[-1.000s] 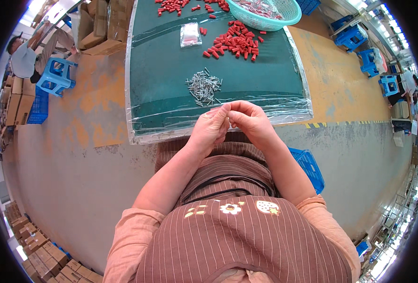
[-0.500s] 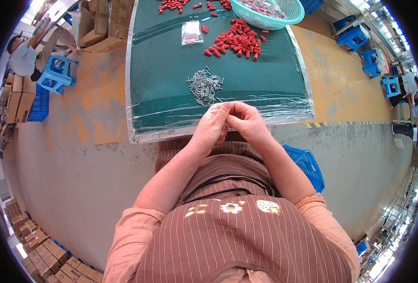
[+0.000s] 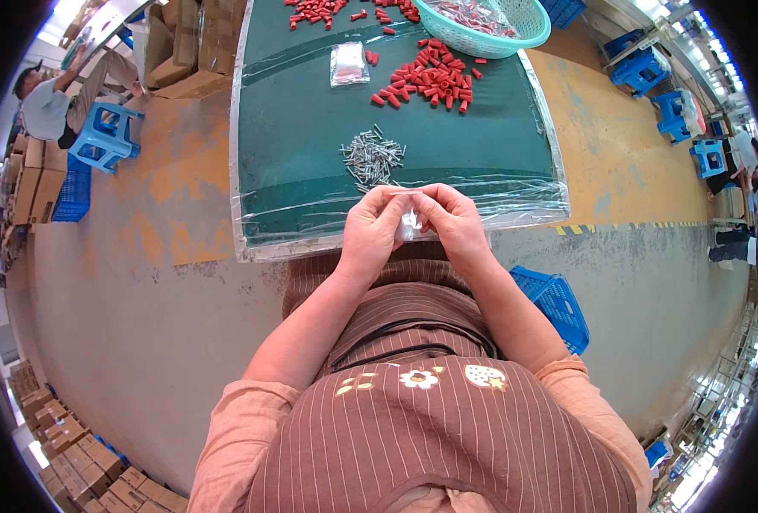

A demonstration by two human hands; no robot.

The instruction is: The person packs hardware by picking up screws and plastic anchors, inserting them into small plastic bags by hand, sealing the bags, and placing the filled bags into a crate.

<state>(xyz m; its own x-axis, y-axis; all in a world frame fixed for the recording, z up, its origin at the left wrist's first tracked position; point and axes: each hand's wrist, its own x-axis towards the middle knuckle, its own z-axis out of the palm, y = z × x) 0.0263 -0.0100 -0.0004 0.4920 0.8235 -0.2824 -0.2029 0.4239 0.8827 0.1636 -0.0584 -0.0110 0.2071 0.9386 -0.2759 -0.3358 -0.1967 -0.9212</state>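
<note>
One clear bag [image 3: 409, 226], two hands, right at the table's [image 3: 285, 145] near edge

And there it is, pinched between left hand [image 3: 370, 227] and right hand [image 3: 458, 227], fingertips close together at the top! Feather-light, I'd judge, limp, slippery, easily creased; the upper edge is the place to grip. Contents, if any, I can't make out. At eleven o'clock, one pile of slim silvery fasteners [image 3: 373, 158], dozens; beyond, one clear packet [image 3: 349, 67] with two red plugs [image 3: 371, 58] beside it. Twelve o'clock, one red heap [image 3: 434, 79], too jumbled to count! One o'clock, one teal basket [image 3: 473, 41]; four o'clock, one blue crate [image 3: 554, 303]
</note>
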